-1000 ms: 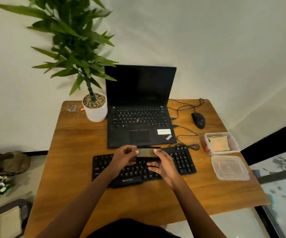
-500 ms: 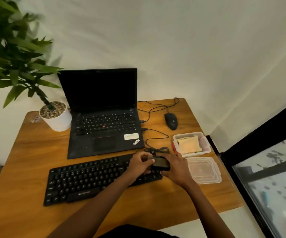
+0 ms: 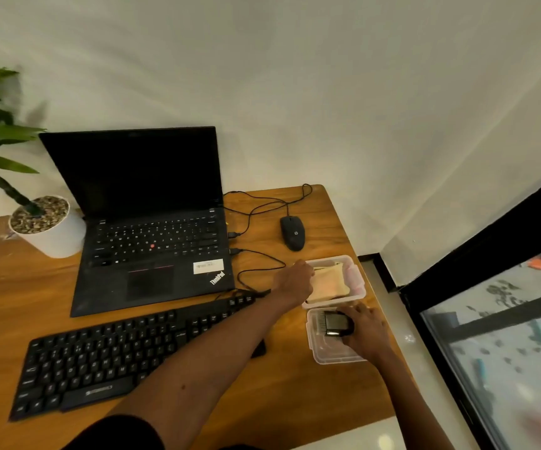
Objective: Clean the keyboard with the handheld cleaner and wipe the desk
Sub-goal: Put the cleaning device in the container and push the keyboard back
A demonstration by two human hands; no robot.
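The black keyboard (image 3: 110,352) lies at the front left of the wooden desk (image 3: 19,297). My right hand (image 3: 365,329) grips the small dark handheld cleaner (image 3: 335,323), its bristles pointing left, right over the clear plastic lid (image 3: 327,354) at the desk's right edge. My left hand (image 3: 295,280) reaches across the keyboard to the clear container (image 3: 357,280) behind the lid; its fingers are at the yellow cloth (image 3: 329,282) inside, and I cannot see whether they hold it.
An open black laptop (image 3: 152,241) stands behind the keyboard, with a potted plant (image 3: 45,225) to its left. A black mouse (image 3: 292,232) and its looping cables (image 3: 256,203) lie at the back right. The desk ends just right of the container.
The view has swung right. Both hands left the keyboard: the right one carried the cleaner over the lid, the left one let go of it and reached into the container.
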